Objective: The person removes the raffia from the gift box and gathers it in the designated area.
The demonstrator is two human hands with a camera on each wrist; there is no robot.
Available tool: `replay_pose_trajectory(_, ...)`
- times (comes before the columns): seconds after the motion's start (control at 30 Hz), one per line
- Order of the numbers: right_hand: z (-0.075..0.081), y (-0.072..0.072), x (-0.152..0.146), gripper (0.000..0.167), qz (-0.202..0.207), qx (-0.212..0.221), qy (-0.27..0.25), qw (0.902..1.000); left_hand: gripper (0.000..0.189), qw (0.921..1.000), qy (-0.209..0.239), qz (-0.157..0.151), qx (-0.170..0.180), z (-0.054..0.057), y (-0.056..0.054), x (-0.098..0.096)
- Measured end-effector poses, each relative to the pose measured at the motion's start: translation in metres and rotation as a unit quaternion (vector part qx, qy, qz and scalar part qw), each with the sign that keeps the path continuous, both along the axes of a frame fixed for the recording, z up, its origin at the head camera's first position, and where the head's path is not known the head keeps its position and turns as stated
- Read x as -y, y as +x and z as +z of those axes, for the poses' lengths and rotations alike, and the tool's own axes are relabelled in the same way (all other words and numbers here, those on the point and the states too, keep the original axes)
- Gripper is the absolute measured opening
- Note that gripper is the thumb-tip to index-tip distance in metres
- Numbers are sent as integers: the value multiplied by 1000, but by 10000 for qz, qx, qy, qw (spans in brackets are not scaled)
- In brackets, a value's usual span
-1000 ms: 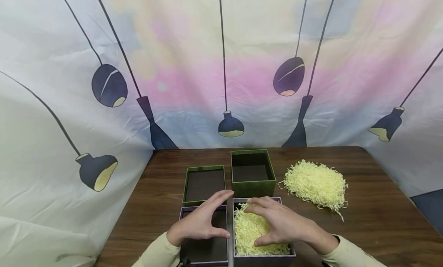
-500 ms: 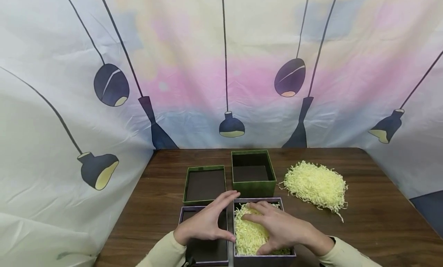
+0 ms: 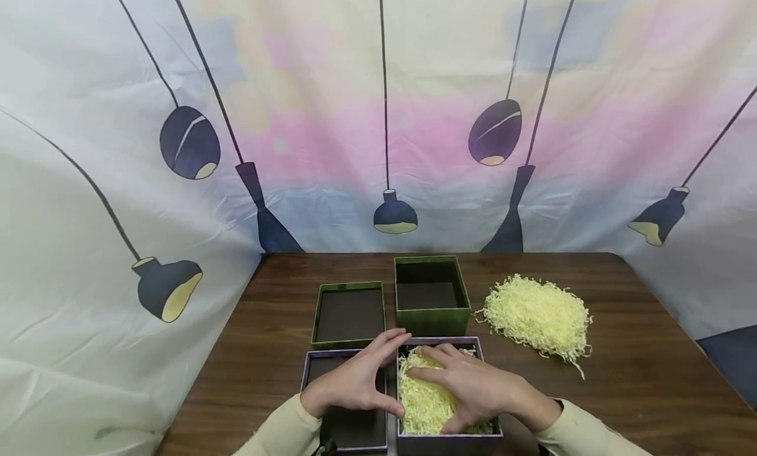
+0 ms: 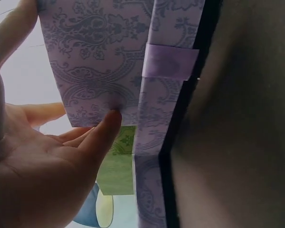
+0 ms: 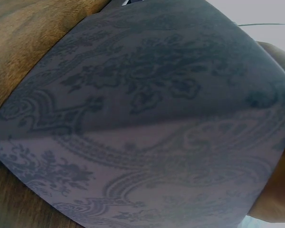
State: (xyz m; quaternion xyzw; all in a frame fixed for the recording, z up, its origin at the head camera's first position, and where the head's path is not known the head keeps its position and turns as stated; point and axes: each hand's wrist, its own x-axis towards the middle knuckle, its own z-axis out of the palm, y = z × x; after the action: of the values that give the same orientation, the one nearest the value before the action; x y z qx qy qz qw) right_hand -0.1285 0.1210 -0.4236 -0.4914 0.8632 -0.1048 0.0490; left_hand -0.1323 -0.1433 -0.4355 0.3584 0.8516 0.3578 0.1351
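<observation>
A purple-rimmed box (image 3: 449, 446) in the head view holds yellow shredded paper (image 3: 421, 400). My right hand (image 3: 481, 387) rests on this filling, its fingers and thumb spread; some fingertips are hidden in the shreds. Beside the box's left wall is my left hand (image 3: 357, 380), fingers extended and thumb apart. In the left wrist view, a fingertip of the left hand (image 4: 42, 166) touches the lilac patterned wall of the box (image 4: 95, 52). The patterned outside of the box (image 5: 152, 142) fills most of the right wrist view, with part of my right hand (image 5: 275, 194) at its edge.
Partly under the left hand lies a purple-rimmed lid (image 3: 355, 431). Behind stand a green box (image 3: 434, 321) with nothing in it and a green-rimmed lid (image 3: 349, 315). A loose heap of yellow shredded paper (image 3: 538, 315) lies right on the wooden table (image 3: 627, 377).
My left hand has moved right, up to the box's left wall. The right hand has shifted slightly left and lower on the shredded paper. Boxes and heap stay in place.
</observation>
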Motion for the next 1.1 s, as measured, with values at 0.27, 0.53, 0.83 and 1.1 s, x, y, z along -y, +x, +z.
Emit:
replay_pose_trajectory(0.27, 1, 1, 4, 89, -125, 330, 245, 9991, 108, 9999, -15, -20, 100, -3, 0, 0)
replay_pose_trajectory(0.53, 2, -2, 7, 89, 20, 250, 535, 9983, 108, 10000, -55, 39, 74, -2, 0, -1)
replay_pose_trajectory(0.83, 5, -3, 12, 89, -80, 611, 782, 9950, 107, 9995, -154, 45, 264, 0, 0, 0)
replay_pose_trajectory(1.1, 5, -3, 14, 89, -70, 509, 842, 9951, 108, 9994, -91, 23, 335, 0, -1, 2)
